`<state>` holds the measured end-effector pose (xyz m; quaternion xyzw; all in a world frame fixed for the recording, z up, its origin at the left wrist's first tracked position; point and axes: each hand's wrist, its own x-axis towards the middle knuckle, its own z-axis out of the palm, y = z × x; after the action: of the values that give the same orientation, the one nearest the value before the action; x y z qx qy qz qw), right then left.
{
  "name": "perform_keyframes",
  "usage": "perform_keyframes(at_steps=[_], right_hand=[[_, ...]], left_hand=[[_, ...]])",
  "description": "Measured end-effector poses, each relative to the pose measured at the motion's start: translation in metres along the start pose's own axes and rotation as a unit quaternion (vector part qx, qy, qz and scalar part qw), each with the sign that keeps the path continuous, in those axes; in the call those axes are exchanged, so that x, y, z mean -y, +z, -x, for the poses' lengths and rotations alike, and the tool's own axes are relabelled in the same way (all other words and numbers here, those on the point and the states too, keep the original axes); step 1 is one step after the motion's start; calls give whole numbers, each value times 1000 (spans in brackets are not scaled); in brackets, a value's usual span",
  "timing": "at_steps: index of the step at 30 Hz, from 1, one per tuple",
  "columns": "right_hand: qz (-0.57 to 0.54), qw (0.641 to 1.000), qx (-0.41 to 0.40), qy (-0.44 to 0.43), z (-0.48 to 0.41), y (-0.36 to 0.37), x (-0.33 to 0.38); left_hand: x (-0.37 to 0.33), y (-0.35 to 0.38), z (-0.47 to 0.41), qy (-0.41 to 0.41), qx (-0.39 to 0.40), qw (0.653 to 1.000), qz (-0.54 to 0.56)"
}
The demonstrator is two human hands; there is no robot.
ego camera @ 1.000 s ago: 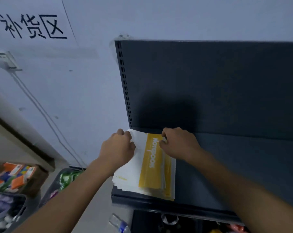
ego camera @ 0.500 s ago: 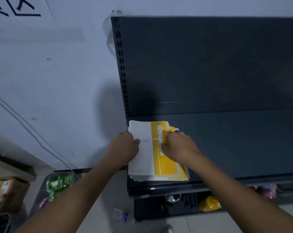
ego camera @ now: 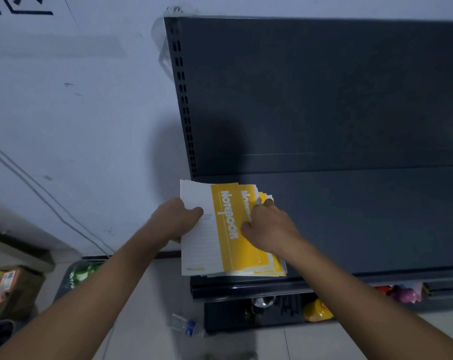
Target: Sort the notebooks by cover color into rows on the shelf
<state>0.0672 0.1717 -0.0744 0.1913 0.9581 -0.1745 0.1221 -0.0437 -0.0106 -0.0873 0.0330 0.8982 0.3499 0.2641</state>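
A stack of yellow-and-white notebooks (ego camera: pixel 221 229) lies on the left end of the dark grey shelf (ego camera: pixel 350 224), overhanging its left edge a little. The top notebook (ego camera: pixel 204 245) has slid left, so a second yellow cover (ego camera: pixel 247 201) shows beneath it. My left hand (ego camera: pixel 177 219) grips the stack's left edge, thumb on the white part of the top cover. My right hand (ego camera: pixel 268 226) rests on the right side, fingers curled over the fanned right edges of the lower notebooks. How many notebooks lie in the stack is hidden.
The shelf's back panel (ego camera: pixel 324 94) rises behind, with a slotted upright (ego camera: pixel 183 94) at its left. A white wall (ego camera: pixel 77 113) is on the left. Below are a lower shelf with small items (ego camera: pixel 318 309), a plastic bottle (ego camera: pixel 186 326) on the floor, and boxes (ego camera: pixel 10 289).
The top notebook has shifted left, baring a second yellow cover under it. My right hand moved a little to the right edge of the stack. The view drew closer.
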Motion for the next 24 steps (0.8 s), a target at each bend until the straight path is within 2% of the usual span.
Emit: perform_keyframes(at_steps=[9,12,18,22,24], right_hand=[[-101,993,13,62,-9,-5,-1],[-154,986,34,62,-10,-2,4],[-204,975,26,88,-14,-7,6],[-273,956,46,100,-18,-7,2],[-320,940,53,108,-19,-7,1]], left_hand=[[2,19,1,37,-85,983,-156],[2,21,2,43,-110,979,-168],[-4,14,2,37,-93,981,-167],[-7,17,8,41,-128,978,-162],[-10,22,13,61,-156,966,-197]])
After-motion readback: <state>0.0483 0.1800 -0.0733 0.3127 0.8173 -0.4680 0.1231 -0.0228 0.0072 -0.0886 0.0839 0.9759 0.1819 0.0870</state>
